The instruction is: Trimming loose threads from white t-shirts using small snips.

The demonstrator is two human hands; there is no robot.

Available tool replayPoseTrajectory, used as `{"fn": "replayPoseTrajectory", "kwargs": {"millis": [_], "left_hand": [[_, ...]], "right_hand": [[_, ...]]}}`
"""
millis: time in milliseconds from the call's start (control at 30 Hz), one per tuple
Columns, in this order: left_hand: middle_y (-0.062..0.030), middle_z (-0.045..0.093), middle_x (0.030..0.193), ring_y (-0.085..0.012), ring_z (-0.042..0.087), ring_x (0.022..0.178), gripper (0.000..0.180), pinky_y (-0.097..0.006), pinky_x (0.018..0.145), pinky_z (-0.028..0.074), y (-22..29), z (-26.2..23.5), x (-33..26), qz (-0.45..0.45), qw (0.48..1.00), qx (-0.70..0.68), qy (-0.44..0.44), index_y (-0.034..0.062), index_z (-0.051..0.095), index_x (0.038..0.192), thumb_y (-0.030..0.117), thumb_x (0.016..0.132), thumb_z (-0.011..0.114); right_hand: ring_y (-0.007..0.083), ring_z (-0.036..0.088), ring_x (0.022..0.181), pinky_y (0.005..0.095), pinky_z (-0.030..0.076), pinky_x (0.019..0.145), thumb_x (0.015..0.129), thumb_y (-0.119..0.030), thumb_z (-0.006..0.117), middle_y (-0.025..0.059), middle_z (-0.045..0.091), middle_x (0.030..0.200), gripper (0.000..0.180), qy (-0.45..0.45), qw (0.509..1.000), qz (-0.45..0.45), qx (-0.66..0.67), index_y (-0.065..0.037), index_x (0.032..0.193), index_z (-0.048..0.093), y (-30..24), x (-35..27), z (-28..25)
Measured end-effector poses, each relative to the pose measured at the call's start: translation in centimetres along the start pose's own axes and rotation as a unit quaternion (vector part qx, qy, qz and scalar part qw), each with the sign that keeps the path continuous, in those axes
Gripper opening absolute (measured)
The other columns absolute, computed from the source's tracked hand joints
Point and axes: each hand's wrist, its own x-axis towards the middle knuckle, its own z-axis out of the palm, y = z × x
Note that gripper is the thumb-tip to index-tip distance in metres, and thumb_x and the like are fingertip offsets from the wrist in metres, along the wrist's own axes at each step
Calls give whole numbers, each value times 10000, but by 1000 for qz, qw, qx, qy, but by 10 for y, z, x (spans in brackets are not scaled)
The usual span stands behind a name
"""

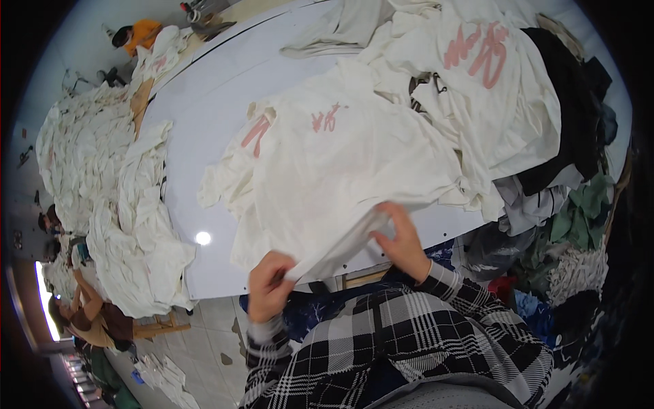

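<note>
Shirt [340, 163] lies mid-length on table [211, 123], hem at near edge. Second shirt [518, 116] adjoins it, right, partly over another garment [579, 146] by right edge. Cloth [334, 31] toward far edge. Shirt heap [82, 157] along left edge.

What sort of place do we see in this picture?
Probably a garment workshop: a white shirt with pink prints lies on a broad pale table, a large heap of white clothing fills the left side, and other people are nearby.
</note>
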Motion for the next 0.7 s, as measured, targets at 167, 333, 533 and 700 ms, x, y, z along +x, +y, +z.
{"fn": "replayPoseTrajectory", "kwargs": {"millis": [167, 333, 533, 700], "left_hand": [[-151, 564, 765, -169, 548, 579, 66, -230, 487, 458, 25, -57, -53, -2, 978, -205, 48, -33, 545, 777, -36, 714, 561], [-87, 578, 706, -164, 514, 597, 160, -258, 538, 370, 35, -67, -60, -41, 995, -25, 92, 4, 544, 703, -43, 573, 624], [-22, 433, 570, -132, 417, 514, 238, -279, 495, 347, 46, -111, -108, 140, 963, -33, 226, 101, 429, 656, 142, 632, 662], [-72, 461, 682, -114, 410, 487, 198, -242, 479, 344, 78, -130, -77, 159, 939, 165, 258, 67, 422, 713, 137, 828, 568]], "right_hand": [[401, 305, 1203, 444, 258, 997, 577, -84, 760, 234, 303, 1311, 832, 175, 946, 48, -269, -22, 1298, 350, 94, 8, -38], [363, 371, 1176, 471, 291, 961, 668, -81, 670, 148, 453, 1211, 505, 53, 955, -73, -284, -101, 1149, 517, 118, 37, -41], [72, 468, 780, 198, 396, 715, 906, -18, 391, 12, 511, 855, 167, 205, 957, 59, 194, -35, 1004, 526, 83, 45, -51], [72, 508, 761, 205, 422, 684, 816, -20, 514, -4, 533, 849, 103, 33, 949, -45, 310, -45, 908, 551, -40, 69, -122]]}}
